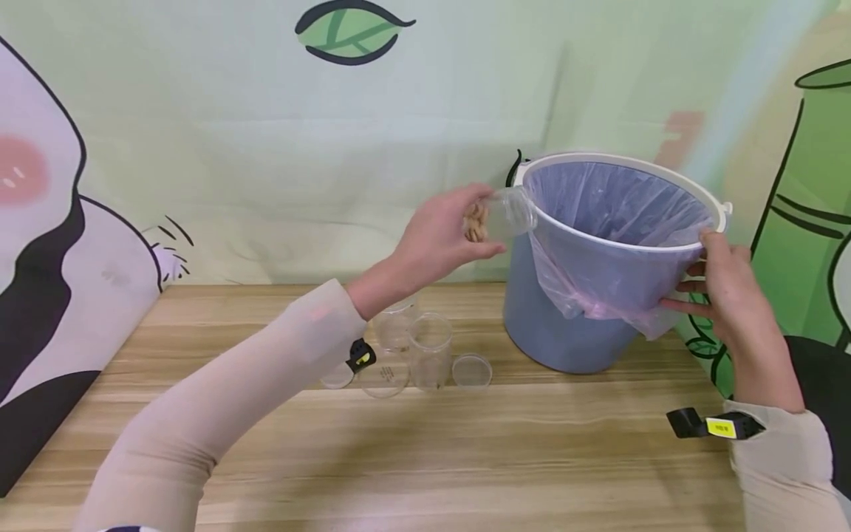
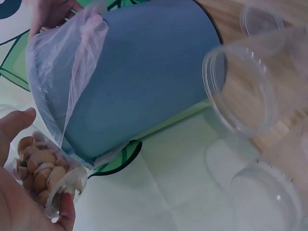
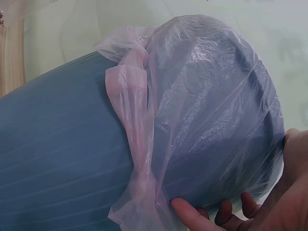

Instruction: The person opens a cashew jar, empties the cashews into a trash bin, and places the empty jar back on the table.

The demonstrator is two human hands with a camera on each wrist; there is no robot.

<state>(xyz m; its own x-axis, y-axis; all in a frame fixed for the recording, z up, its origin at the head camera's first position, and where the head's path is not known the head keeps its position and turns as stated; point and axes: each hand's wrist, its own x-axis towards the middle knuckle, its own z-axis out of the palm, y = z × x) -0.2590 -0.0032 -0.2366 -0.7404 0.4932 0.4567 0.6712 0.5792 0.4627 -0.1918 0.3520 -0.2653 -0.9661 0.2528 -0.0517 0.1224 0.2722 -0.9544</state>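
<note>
In the head view, my left hand grips a clear plastic jar tipped on its side, its mouth towards the bin's rim. Small tan, nut-like pieces are gathered inside near its base, as the left wrist view also shows. A blue-grey trash bin with a white rim stands at the table's back right. Its translucent bag lines the inside and folds over the outside. My right hand holds the bin's right edge, thumb on the rim and fingers spread along the outer side.
Below my left forearm stand clear jars on the wooden table, partly hidden. Round clear lids lie beside them. A cloth backdrop printed with cartoon shapes hangs right behind the table.
</note>
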